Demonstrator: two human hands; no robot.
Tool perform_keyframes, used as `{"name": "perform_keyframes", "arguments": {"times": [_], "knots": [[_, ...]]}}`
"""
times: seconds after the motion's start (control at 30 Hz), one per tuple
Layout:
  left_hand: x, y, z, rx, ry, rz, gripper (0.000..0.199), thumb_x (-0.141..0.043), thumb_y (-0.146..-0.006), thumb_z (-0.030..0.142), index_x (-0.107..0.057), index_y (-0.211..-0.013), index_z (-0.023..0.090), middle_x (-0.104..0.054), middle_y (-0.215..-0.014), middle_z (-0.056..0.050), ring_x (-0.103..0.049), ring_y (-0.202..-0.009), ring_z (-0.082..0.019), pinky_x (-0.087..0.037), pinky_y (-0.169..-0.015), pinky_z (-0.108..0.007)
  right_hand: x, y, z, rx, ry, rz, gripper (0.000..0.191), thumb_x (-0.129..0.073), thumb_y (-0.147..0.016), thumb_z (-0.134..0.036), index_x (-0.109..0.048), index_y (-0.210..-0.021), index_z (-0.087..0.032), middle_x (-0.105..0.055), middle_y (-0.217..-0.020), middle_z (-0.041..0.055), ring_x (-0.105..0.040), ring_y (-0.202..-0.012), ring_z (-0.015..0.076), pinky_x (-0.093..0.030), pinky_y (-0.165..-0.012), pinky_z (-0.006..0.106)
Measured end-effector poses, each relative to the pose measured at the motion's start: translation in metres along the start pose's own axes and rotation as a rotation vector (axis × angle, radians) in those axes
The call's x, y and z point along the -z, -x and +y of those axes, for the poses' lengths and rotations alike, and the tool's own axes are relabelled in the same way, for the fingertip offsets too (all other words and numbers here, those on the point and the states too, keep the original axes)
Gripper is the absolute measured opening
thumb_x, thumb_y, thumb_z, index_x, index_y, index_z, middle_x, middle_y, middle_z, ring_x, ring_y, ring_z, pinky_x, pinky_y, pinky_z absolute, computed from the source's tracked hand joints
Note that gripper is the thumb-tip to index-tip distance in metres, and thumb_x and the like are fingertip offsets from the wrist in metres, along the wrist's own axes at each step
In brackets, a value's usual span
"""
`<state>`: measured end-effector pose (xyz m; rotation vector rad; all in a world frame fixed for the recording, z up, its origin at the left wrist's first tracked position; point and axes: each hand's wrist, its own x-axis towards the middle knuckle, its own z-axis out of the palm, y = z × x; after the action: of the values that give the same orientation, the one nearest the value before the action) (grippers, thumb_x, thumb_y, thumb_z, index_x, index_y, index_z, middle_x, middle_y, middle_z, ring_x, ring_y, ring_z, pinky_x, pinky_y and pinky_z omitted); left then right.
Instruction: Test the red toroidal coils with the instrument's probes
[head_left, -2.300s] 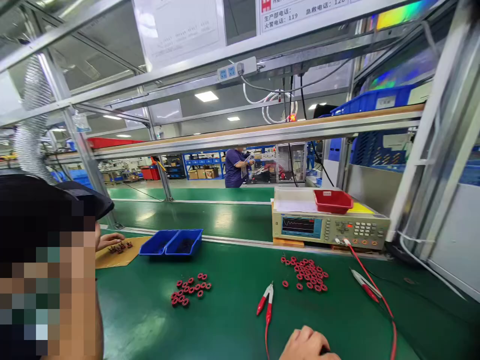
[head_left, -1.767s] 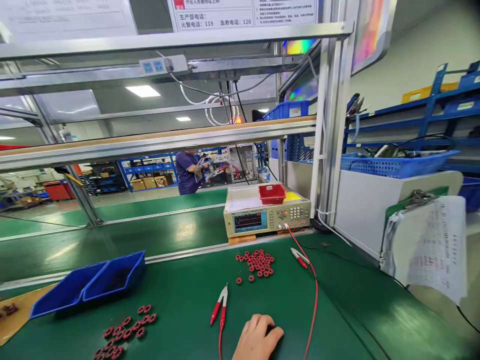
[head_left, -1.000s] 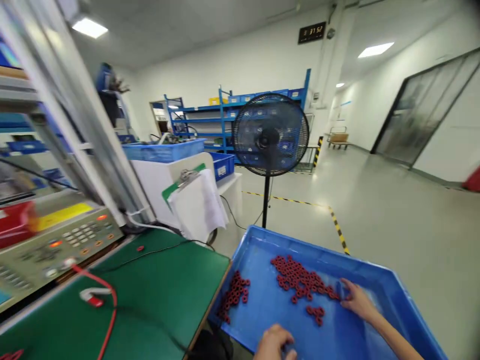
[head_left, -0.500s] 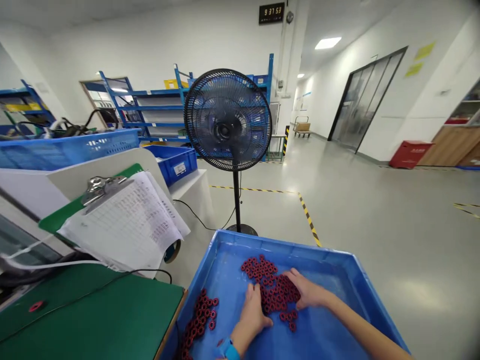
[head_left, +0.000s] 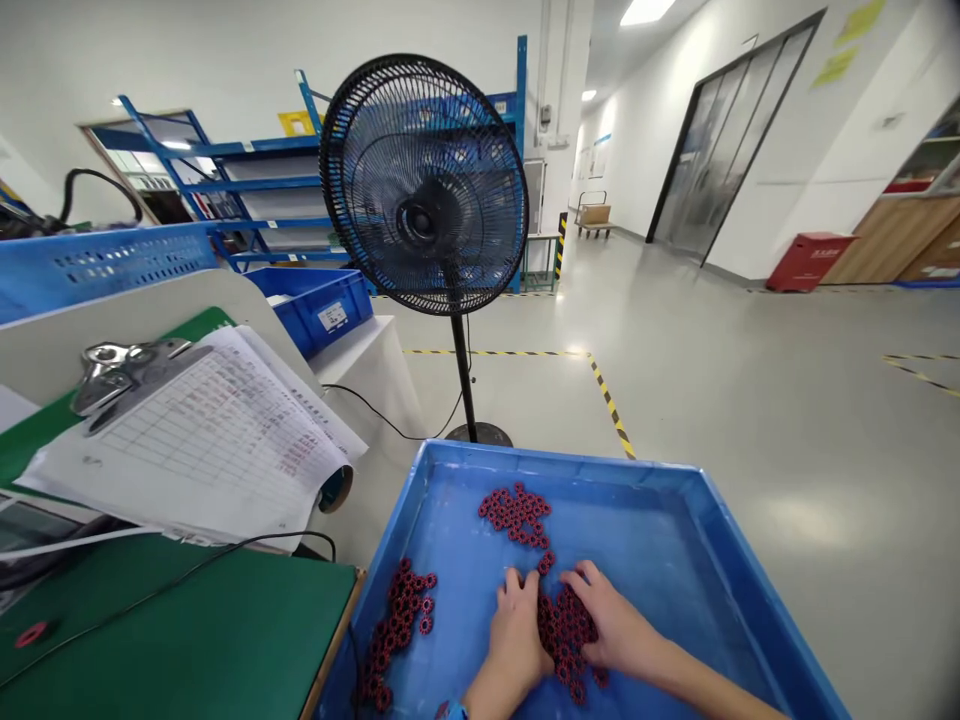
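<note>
A shallow blue tray (head_left: pixel 600 462) holds many small dark-red toothed rings, like little motor cores. My left hand (head_left: pixel 514 640) cups the near side of a dense heap of rings (head_left: pixel 564 632) from the left, fingers curved against it. On the heap's right, my right hand (head_left: pixel 611 620) curls its fingers and thumb around the edge, so the rings are squeezed between both hands. A looser cluster of rings (head_left: pixel 516 512) lies flat farther back, and another group of rings (head_left: pixel 397 620) lies along the tray's left wall. The fingertips are partly hidden by the heap.
Left of the tray is a green-topped table (head_left: pixel 195 630) with one red ring (head_left: pixel 31 635) and a black cable. A clipboard with papers (head_left: pixel 202 430) leans above it. A black standing fan (head_left: pixel 424 200) stands behind the tray, near a blue bin (head_left: pixel 322 310).
Both hands have drawn the heap of rings toward me, away from the back cluster, taking in the few loose ones in front. The view has tilted down and shifted.
</note>
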<state>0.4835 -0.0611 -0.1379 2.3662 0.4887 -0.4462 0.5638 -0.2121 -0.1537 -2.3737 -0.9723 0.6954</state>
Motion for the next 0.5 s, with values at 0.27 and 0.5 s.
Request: {"name": "perform_keyframes", "arguments": {"times": [0.27,0.5], "knots": [[0.011,0.000,-0.005,-0.039,-0.016,-0.012,0.078,-0.075,-0.038,0.006,-0.052,-0.112,0.022,-0.039,-0.117,-0.007,-0.047,-0.105,-0.032,-0.042,-0.085,-0.036,-0.012,-0.009,-0.025,-0.023,0.044,0.002,0.070,-0.068,-0.045,-0.016,-0.050,-0.113,-0.019,-0.040,-0.109,0.0065,-0.045,-0.099,0.0246,-0.040,-0.085,0.033],[0.008,0.008,-0.011,-0.082,0.008,0.008,0.073,-0.074,-0.040,0.010,-0.052,-0.108,0.022,-0.039,-0.119,-0.007,-0.048,-0.103,-0.030,-0.040,-0.090,-0.037,-0.020,-0.003,-0.031,-0.040,0.022,0.023,0.064,-0.061,-0.046,-0.011,-0.051,-0.109,-0.023,-0.041,-0.111,0.0058,-0.047,-0.101,0.0251,-0.041,-0.085,0.032]]}}
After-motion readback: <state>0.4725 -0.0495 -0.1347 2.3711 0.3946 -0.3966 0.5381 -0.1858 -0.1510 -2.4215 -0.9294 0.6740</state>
